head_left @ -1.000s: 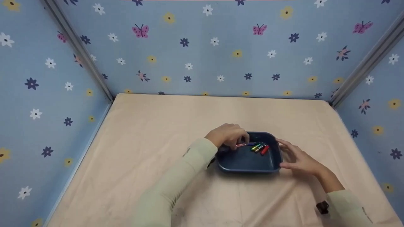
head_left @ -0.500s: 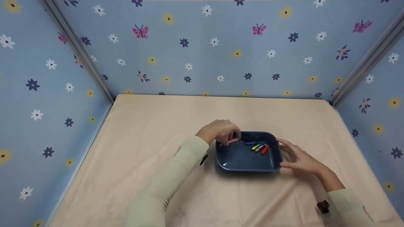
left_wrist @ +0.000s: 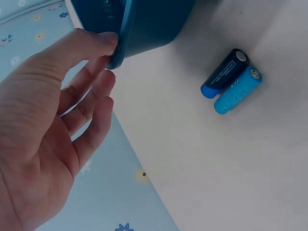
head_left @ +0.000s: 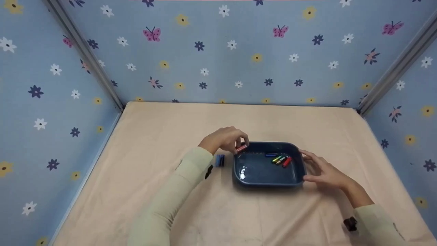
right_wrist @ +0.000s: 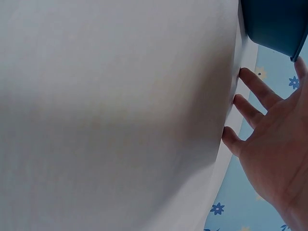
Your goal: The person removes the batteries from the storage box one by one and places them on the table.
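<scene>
One red battery [head_left: 241, 148] pinched by left hand [head_left: 223, 139] over tray [head_left: 268, 182] rim.

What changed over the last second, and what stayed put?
The left hand drew back out of the blue tray toward its left rim, pinching a red battery. Two blue batteries beside the tray came into sight. The right hand kept resting at the right rim; the other batteries stayed inside.

Left hand [head_left: 223, 139] is lifting out of the tray [head_left: 268, 181], carrying a red battery [head_left: 241, 148] over the tray's left rim. Two blue batteries [head_left: 220, 160] are now showing beside that rim.
</scene>
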Motion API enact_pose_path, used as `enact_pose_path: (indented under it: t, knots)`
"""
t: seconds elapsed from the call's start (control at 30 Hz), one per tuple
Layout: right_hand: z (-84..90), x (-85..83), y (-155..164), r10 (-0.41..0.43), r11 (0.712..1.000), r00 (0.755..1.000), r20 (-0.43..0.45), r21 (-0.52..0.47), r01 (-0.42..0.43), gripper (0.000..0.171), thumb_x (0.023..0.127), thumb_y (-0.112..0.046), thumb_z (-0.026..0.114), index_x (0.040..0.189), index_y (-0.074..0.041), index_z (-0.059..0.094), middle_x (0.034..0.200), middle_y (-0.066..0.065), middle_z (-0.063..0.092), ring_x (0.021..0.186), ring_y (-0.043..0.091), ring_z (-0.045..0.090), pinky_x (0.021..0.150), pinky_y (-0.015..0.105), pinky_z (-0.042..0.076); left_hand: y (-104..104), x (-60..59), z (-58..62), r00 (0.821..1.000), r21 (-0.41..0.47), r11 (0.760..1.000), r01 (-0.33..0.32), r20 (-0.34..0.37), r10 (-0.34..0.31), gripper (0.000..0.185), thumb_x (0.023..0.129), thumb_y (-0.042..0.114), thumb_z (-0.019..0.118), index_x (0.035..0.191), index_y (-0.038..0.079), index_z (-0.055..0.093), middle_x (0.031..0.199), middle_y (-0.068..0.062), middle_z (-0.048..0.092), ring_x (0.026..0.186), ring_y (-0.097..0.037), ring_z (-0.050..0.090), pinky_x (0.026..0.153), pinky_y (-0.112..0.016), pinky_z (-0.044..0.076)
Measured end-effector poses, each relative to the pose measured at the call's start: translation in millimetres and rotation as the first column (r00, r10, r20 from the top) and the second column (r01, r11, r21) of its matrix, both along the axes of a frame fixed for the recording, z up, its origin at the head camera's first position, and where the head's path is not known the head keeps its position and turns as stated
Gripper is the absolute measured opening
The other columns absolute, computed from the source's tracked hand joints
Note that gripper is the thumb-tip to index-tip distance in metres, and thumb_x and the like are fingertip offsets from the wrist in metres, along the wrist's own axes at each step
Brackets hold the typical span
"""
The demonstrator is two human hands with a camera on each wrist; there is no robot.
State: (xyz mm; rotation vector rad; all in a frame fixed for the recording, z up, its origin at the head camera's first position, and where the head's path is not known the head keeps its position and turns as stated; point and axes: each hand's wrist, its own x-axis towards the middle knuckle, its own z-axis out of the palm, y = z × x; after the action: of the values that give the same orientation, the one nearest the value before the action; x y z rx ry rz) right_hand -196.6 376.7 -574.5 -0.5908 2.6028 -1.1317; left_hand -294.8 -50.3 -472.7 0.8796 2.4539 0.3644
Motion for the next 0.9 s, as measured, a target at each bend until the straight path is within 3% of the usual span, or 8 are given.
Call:
enact_pose_path:
  t: [0.37, 0.5, 0.63, 0.9]
  knots:
    - [0.5, -0.7, 1, 0.001, 1.000, 1.000, 0.009, -0.002, -0.001, 0.094, 0.098, -0.027, 0.087, 0.177, -0.028, 0.036, 0.171, 0.028, 0.051, 0.160, 0.060, 0.042, 0.122, 0.091, 0.018, -23, -0.1, 3.5, 0.997, -0.010, 0.998, -0.068, -0.021, 0.067, 0.053, 0.095, 0.009, 0.089, 0.145, 0.022, 0.075, 0.126, -0.009, 0.084, 0.118, -0.031, 0.074, 0.111, -0.053, 0.059]
    - [0.8, 0.0, 0, -0.006, 1.000, 1.000, 0.004, 0.014, 0.006, 0.093, 0.098, -0.029, 0.086, 0.177, -0.029, 0.036, 0.169, 0.027, 0.055, 0.160, 0.059, 0.041, 0.122, 0.091, 0.020, -35, 1.1, 0.7, 0.994, -0.019, 0.995, -0.096, -0.047, 0.095, 0.052, 0.095, 0.010, 0.090, 0.144, 0.023, 0.076, 0.126, -0.008, 0.084, 0.123, -0.032, 0.073, 0.114, -0.053, 0.058]
    - [1.5, 0.4, 0, -0.009, 1.000, 1.000, -0.002, 0.012, 0.009, 0.094, 0.098, -0.029, 0.086, 0.177, -0.028, 0.036, 0.169, 0.028, 0.054, 0.160, 0.059, 0.041, 0.122, 0.091, 0.020, -47, 2.8, -1.0, 0.988, -0.017, 0.990, -0.139, -0.064, 0.138, 0.052, 0.095, 0.009, 0.090, 0.143, 0.023, 0.076, 0.127, -0.008, 0.084, 0.130, -0.032, 0.070, 0.119, -0.053, 0.055]
    - [0.9, 1.1, -1, -0.029, 0.999, 0.999, 0.022, 0.034, 0.028, 0.095, 0.098, -0.034, 0.086, 0.177, -0.031, 0.035, 0.170, 0.028, 0.053, 0.162, 0.058, 0.036, 0.122, 0.093, 0.018, -63, 6.5, -4.3, 0.967, -0.021, 0.972, -0.235, -0.108, 0.231, 0.052, 0.094, 0.010, 0.091, 0.143, 0.021, 0.076, 0.121, -0.006, 0.084, 0.125, -0.030, 0.070, 0.117, -0.053, 0.055]
